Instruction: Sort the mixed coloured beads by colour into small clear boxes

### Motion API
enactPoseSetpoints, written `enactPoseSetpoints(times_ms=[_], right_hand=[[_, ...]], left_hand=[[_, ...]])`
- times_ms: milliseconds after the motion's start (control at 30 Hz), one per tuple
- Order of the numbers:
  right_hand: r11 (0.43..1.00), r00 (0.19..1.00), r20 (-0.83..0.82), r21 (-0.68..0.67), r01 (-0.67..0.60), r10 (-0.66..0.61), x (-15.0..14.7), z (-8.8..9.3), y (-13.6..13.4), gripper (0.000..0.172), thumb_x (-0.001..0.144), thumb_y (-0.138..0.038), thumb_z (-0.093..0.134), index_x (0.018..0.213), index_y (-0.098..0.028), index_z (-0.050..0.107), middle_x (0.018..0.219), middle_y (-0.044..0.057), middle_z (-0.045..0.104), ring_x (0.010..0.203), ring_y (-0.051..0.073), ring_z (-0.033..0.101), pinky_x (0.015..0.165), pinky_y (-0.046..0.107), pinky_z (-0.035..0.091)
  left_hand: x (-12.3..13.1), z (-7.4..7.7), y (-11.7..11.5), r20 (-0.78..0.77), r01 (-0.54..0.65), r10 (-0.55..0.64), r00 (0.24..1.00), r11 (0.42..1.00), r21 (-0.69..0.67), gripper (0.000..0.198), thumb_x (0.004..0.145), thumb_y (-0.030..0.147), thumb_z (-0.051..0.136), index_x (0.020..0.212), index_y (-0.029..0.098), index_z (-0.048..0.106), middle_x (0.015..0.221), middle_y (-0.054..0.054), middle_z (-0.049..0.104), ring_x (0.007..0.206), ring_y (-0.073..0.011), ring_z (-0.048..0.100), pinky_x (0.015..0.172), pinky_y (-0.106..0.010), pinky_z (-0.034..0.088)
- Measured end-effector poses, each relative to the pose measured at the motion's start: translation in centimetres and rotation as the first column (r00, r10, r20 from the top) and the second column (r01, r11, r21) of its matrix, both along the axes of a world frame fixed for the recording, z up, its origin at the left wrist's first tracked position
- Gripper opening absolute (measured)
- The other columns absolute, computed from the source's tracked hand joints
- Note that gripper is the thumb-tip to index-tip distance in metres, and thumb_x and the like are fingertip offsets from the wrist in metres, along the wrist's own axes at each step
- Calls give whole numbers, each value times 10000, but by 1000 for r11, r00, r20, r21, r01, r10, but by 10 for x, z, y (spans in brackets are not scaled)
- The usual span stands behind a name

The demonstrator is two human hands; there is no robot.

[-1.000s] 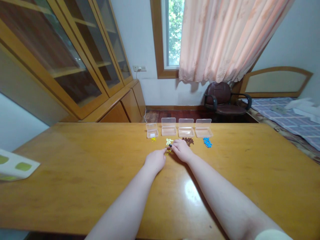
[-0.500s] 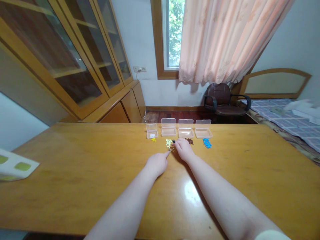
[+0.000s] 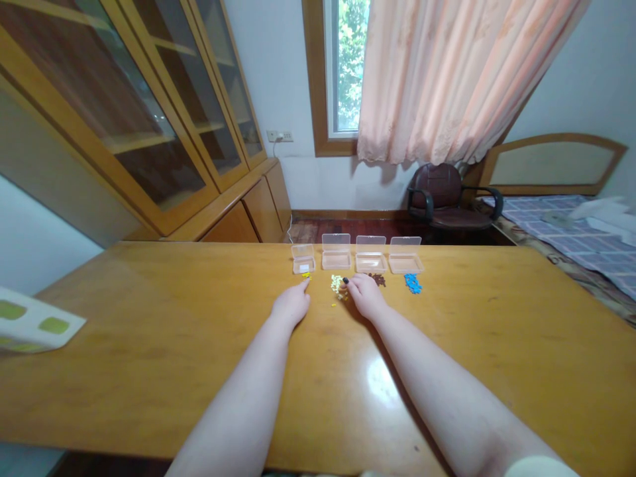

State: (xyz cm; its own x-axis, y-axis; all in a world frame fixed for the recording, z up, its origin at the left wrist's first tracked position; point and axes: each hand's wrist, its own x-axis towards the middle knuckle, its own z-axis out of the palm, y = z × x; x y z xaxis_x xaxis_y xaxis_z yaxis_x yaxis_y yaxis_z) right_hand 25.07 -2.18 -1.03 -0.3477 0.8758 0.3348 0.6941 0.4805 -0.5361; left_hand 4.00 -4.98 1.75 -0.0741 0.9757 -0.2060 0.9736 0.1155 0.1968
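My left hand (image 3: pixel 292 305) lies low over the table with its index finger stretched out. That fingertip touches the small pile of yellow pieces (image 3: pixel 306 274); the other fingers are curled under. My right hand (image 3: pixel 365 296) rests at the right edge of a pile of tiny pale yellow-green pieces (image 3: pixel 336 283), its thumb and fingers drawn together; anything between them is too small to make out. Partly behind this hand is a pile of brown pieces (image 3: pixel 378 280). Blue pieces (image 3: pixel 413 283) lie farther right. One loose yellow piece (image 3: pixel 333 305) sits below the pale pile.
Behind the piles stand several clear plastic boxes with raised lids: a smaller box (image 3: pixel 304 265) at left and larger ones, such as the rightmost box (image 3: pixel 406 264). The wooden table (image 3: pixel 149 344) has a white-and-green item (image 3: pixel 40 322) at its left. A chair (image 3: pixel 437 195) stands beyond.
My left hand has moved left, from the pale pile to the yellow pieces. The loose yellow piece below the pale pile now shows. My right hand has stayed almost in place.
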Motion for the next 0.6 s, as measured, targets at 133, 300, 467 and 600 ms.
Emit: enactPoseSetpoints(times_ms=[133,300,467,600], right_hand=[[1000,1000,-22,-3,-1,1,1,-2,1,432,955,-312,345,796,-172,721,741,52,636,747,166,539,707,265,347],[1000,999,-45,-5,7,-8,1,-2,2,413,950,-306,361,801,-169,721,759,54,648,751,161,549,723,261,356],[1000,1000,-22,-8,-7,7,0,-2,2,405,952,-296,360,812,-167,718,775,56,649,771,160,552,734,259,357],[1000,999,-51,-16,-15,14,1,-4,4,390,948,-285,367,816,-166,715,779,57,646,773,163,552,738,262,365]], left_hand=[[8,6,-7,13,53,-53,998,998,28,570,841,196,378,1405,273,353,1250,-90,599,1081,-230,598,878,-326,460],[33,21,-36,1,296,-296,955,953,-61,515,814,196,428,1308,324,495,1197,-61,637,1061,-245,605,882,-347,460],[45,27,-50,-25,318,-324,946,939,-128,567,817,206,427,1372,317,407,1155,-108,653,1014,-275,627,834,-377,482],[39,20,-41,-26,275,-282,959,948,-161,572,820,215,422,1384,308,388,1187,-111,635,1042,-269,617,854,-372,473]])
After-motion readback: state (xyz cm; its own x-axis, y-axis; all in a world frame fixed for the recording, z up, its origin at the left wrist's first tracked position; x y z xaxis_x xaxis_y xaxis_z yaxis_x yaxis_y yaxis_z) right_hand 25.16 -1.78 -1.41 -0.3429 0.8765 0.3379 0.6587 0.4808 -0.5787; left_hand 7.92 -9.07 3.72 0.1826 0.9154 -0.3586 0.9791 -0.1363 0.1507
